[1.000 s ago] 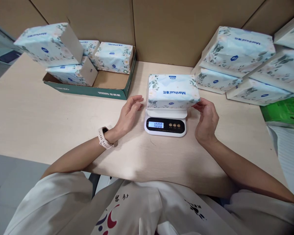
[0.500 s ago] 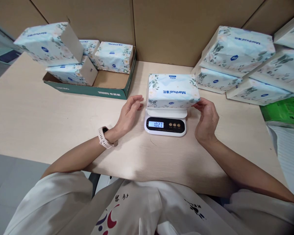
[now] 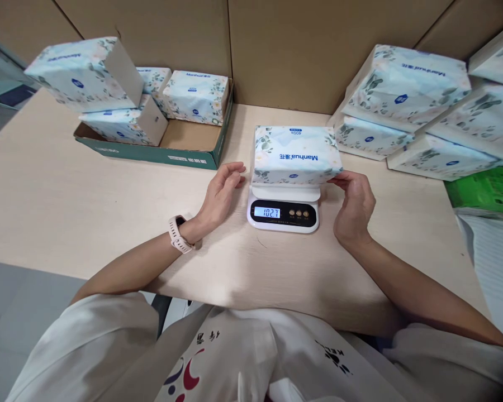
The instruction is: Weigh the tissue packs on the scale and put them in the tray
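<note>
While the Manhua tissue pack (image 3: 297,152) tops the digital scale (image 3: 283,215), your left hand (image 3: 218,195) is half-open, empty, at its eight o'clock; your right hand (image 3: 354,206) half-curls, hold unclear.

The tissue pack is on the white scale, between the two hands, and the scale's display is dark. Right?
No, the display is lit, showing digits, in the head view. The tissue pack is on the white scale, between left hand and right hand.

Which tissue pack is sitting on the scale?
The middle tissue pack, between left hand and right hand; the other packs are at the green box or in the pile at right.
</note>
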### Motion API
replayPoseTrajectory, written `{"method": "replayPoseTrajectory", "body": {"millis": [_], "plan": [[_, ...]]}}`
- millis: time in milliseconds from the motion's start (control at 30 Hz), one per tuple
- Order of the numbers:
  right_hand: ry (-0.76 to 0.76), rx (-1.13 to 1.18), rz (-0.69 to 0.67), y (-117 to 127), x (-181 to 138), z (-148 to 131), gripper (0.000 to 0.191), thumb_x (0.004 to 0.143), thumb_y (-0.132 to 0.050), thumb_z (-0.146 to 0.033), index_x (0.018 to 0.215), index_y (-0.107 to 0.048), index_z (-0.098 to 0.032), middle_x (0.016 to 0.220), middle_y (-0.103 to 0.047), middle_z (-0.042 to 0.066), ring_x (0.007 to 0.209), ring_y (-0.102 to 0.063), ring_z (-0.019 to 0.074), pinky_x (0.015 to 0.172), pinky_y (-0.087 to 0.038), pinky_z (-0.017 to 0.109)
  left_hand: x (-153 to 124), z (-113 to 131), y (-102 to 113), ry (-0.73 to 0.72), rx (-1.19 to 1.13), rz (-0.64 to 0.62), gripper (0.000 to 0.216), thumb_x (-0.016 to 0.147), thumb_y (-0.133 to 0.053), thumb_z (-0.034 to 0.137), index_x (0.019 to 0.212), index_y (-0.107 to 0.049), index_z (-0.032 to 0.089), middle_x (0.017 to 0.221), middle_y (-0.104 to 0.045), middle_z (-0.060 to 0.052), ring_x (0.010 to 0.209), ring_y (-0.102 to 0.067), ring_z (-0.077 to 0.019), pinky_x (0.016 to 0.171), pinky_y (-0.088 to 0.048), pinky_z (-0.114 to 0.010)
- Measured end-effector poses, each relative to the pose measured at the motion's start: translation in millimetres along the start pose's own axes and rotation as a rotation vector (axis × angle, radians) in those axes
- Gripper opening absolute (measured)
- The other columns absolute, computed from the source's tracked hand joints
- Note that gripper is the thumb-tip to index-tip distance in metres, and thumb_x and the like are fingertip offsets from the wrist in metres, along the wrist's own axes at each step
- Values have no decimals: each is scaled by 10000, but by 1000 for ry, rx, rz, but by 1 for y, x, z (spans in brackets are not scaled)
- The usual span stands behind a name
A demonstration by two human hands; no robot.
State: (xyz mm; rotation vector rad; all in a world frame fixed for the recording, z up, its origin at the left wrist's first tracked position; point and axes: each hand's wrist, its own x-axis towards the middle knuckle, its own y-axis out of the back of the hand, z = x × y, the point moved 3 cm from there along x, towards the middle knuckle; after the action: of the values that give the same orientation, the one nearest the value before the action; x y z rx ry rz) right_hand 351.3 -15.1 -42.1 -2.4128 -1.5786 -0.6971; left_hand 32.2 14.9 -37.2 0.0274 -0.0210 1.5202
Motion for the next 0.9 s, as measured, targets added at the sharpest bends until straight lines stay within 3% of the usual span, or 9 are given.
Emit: {"method": "replayPoseTrajectory", "body": {"millis": [300, 433, 567, 667, 767, 900], "plan": [[3, -37, -22, -3, 0, -5, 494, 1169, -520, -737, 1168, -825, -349, 1146, -803, 102, 1115, -789, 331, 1068, -685, 625, 1, 4, 1, -32, -10, -26, 337, 1063, -735, 467, 1334, -728, 265, 1428, -807, -104, 1165, -782, -241, 1211, -641, -496], [-32, -18, -75, -3, 0, -7, 567, 1144, -519, -802, 1292, -821, -346, 1271, -822, 101, 1209, -794, 327, 1132, -679, 616, 1, 7, -1, -64, 16, -49, 361, 1059, -739, 467, 1364, -736, 274, 1506, -794, -111, 1354, -767, -283, 1262, -620, -511], [-111, -25, -208, -3, 0, -8, 723, 1082, -590, -871, 1517, -731, -311, 1493, -788, 98, 1422, -739, 339, 1297, -588, 646, -3, 9, -6, -139, 67, -186, 534, 1067, -763, 564, 1533, -727, 307, 1694, -719, -105, 1569, -683, -352, 1366, -544, -579], [-77, -28, -251, -3, -1, -7, 773, 1036, -664, -881, 1570, -668, -323, 1559, -748, 103, 1486, -700, 345, 1341, -548, 646, -7, 13, -10, -183, 94, -254, 660, 1076, -770, 636, 1644, -689, 310, 1814, -625, -108, 1709, -576, -386, 1465, -440, -613], [33, -29, -215, -4, -5, -5, 829, 989, -742, -859, 1612, -614, -327, 1584, -705, 123, 1480, -696, 359, 1306, -577, 639, -6, 23, -18, -245, 129, -282, 722, 1079, -766, 689, 1679, -675, 299, 1868, -566, -95, 1804, -458, -385, 1535, -335, -585], [146, -51, -31, -5, 4, -4, 860, 956, -804, -801, 1658, -536, -382, 1657, -620, 142, 1484, -671, 389, 1296, -573, 668, 6, 51, -46, -368, 102, -289, 679, 1063, -828, 660, 1647, -704, 337, 1867, -565, -56, 1856, -357, -394, 1546, -313, -589]]}}
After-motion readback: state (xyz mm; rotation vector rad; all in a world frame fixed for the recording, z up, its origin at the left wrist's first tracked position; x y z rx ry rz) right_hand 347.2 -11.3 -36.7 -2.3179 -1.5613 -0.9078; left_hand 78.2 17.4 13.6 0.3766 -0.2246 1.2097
